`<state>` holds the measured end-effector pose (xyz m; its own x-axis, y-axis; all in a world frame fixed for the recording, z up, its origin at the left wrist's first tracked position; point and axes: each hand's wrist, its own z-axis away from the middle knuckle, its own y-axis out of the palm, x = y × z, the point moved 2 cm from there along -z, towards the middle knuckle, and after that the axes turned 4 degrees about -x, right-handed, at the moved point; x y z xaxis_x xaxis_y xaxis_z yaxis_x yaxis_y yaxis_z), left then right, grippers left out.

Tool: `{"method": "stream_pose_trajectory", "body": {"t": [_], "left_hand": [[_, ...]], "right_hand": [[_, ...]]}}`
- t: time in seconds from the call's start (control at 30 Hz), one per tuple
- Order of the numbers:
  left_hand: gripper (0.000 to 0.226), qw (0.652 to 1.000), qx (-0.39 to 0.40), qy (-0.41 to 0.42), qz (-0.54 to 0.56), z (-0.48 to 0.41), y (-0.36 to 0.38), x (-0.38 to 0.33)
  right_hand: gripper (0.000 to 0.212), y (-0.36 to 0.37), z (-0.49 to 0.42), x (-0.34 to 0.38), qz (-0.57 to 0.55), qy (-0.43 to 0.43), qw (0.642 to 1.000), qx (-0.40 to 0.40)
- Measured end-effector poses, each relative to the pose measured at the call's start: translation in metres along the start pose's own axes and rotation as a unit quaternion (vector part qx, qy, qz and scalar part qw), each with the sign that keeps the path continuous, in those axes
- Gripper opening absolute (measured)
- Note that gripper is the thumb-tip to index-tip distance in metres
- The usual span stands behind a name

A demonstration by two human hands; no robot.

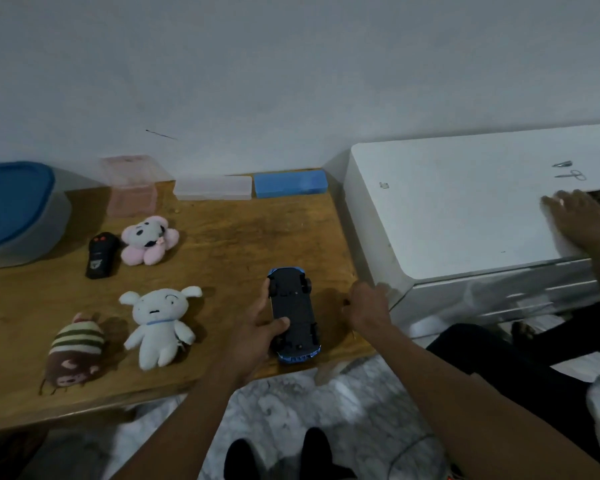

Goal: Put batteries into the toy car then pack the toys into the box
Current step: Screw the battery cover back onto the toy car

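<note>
At the five o'clock corner of the wooden table (222, 244), the toy car (293, 306) lies belly-up, evidently so that its underside battery hatch faces the worker. The left hand (253, 337) grips its flank, thumb across the chassis, steadying it. The right hand (366, 306), at the car's three o'clock, is curled; whether it holds anything cannot be told. The plush toys (158, 323) and the remote (99, 254) wait at nine o'clock. The blue-lidded box (14, 209) stands at ten, lid on.
</note>
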<state>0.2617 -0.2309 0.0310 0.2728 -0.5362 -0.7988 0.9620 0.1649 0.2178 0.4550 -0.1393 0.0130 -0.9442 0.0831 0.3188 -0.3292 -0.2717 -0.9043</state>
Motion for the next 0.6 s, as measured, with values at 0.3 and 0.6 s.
{"method": "stream_pose_trajectory", "body": {"t": [0.3,0.6], "left_hand": [[0.078,1.000,0.014,0.005,-0.012,-0.009,0.003,-0.004],[0.079,0.994,0.022,0.092,-0.058,-0.002,0.004,-0.054]], "right_hand": [[0.007,-0.002,-0.006,0.005,-0.095,0.011,0.995,-0.003],[0.023,-0.112,0.015,0.066,-0.472,-0.087,0.862,-0.163]]}}
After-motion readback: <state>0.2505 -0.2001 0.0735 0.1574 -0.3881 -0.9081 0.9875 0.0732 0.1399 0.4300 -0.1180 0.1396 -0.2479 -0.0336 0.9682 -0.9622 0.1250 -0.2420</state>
